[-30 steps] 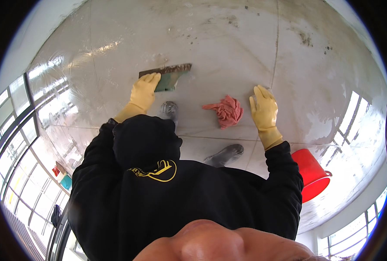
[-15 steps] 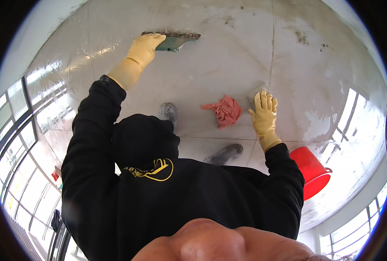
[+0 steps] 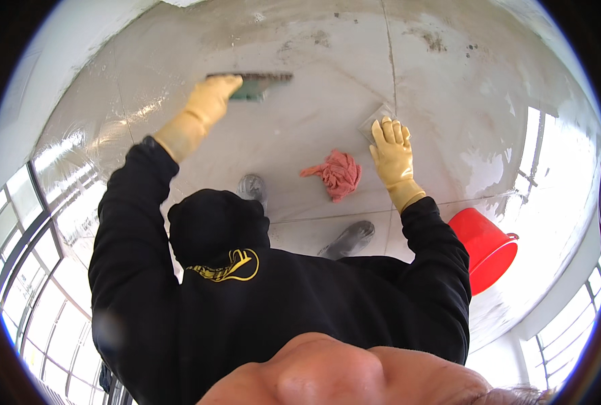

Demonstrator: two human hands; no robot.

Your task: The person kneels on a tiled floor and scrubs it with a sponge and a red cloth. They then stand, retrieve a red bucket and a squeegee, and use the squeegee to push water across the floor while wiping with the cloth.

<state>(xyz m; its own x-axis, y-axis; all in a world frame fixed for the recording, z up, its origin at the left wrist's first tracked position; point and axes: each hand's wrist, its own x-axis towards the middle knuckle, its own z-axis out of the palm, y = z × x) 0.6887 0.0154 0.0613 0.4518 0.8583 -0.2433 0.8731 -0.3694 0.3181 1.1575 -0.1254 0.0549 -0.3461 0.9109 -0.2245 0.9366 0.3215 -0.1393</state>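
My left hand [image 3: 209, 101], in a yellow rubber glove, is closed on a flat green tool [image 3: 250, 91] with a dark, rough long edge. Motion blurs the tool, and I cannot tell its exact kind. It is at the smooth grey floor [image 3: 300, 121], ahead and to the left. Also in a yellow glove, my right hand [image 3: 393, 152] lies with fingers stretched out over a thin, greyish square piece [image 3: 368, 128] on the floor. The hand partly hides this piece. Left of my right hand lies a crumpled reddish-pink cloth [image 3: 339, 177].
A red bucket [image 3: 482, 246] stands right of my right forearm. My grey boots [image 3: 351, 239] are on the floor below the cloth. Dark stains [image 3: 432, 42] mark the floor farther off. A pale wall [image 3: 50, 81] rises at the left, with large window panes below it.
My left hand and the green tool have come nearer to me. My right hand has slid forward with the square piece. The whole view has shifted slightly.
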